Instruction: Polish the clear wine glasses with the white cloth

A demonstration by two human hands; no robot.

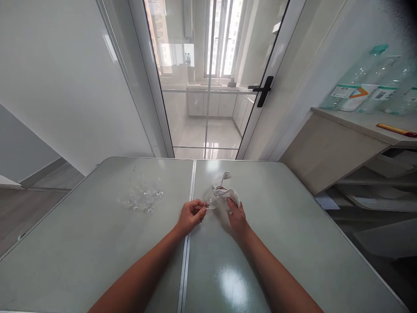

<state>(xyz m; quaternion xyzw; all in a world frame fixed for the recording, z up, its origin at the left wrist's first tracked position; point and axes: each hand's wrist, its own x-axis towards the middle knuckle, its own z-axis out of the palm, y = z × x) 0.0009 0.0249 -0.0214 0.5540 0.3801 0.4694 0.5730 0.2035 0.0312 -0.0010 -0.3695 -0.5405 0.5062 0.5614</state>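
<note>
The left hand [191, 216] pinches one clear glass [211, 201], the right hand [237, 217] clutching one white cloth [230, 194].

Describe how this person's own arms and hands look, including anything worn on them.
Both the left hand and right hand are ungloved. The left forearm and right forearm are bare, with no sleeve, watch or bracelet in view.

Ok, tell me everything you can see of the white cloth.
The white cloth looks soft, bunched into loose folds, with a small reddish patch among them. One end curls out on the far side. The right hand grips its near right side above the table; its left part appears to lie against the clear glass held by the left hand.
</note>
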